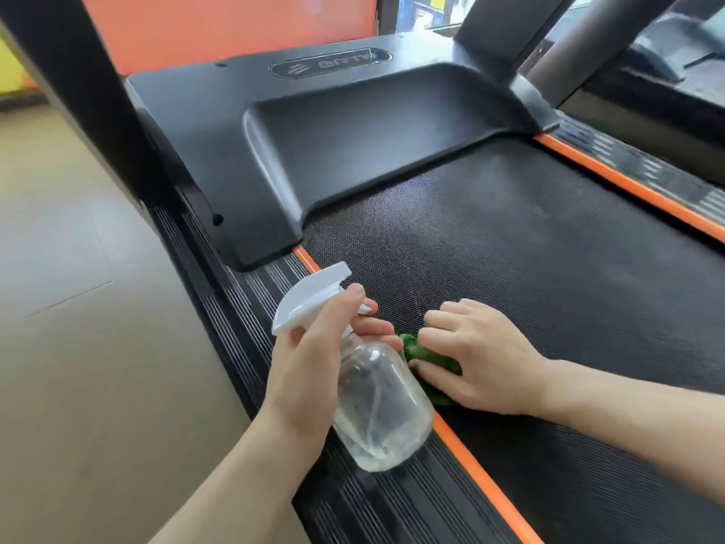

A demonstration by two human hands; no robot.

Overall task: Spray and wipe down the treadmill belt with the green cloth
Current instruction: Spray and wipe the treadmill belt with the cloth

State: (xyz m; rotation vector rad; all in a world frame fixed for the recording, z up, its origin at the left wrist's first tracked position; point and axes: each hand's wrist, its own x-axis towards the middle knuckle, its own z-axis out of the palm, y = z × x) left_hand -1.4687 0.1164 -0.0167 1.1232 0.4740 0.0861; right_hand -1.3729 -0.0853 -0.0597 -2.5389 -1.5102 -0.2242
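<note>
Wiping under way, near-left belt edge.
We are gripping the spray bottle [376,402] in our left hand [310,371]; our right hand [478,355] is pressing the green cloth [427,357] onto the treadmill belt [529,249]; far belt remaining.

two hands [314,359] [478,355], one spray bottle [376,402], one green cloth [427,357], one treadmill belt [529,249]

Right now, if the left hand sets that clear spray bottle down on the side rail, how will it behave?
The clear plastic spray bottle with white trigger looks nearly empty, so probably light. Its round body could roll if laid flat on the ribbed black side rail. Upright, the trigger head may make it tippy.
</note>
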